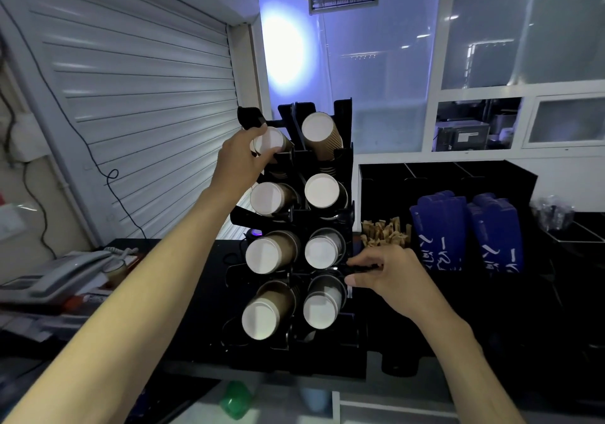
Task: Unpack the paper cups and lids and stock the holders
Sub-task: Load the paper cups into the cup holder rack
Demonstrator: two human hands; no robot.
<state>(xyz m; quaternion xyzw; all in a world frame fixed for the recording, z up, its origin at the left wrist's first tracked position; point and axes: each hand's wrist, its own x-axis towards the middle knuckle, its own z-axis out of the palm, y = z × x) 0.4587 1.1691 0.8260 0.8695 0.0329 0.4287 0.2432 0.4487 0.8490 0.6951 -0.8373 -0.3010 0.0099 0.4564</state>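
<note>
A black desk (196, 292) fronts a white roller shutter (131, 96). The left hand (242, 158) grasps the top-left cup (270, 142) in the rack (343, 161); the right hand (389, 276) pinches the rack's edge, beside blue sleeves (438, 227) with unreadable white script.

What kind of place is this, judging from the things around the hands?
Probably a café or drinks kiosk counter. A black cup rack holds stacks of paper cups, an organizer beside it holds brown sachets and blue sleeves, and a roller shutter closes the side.
</note>
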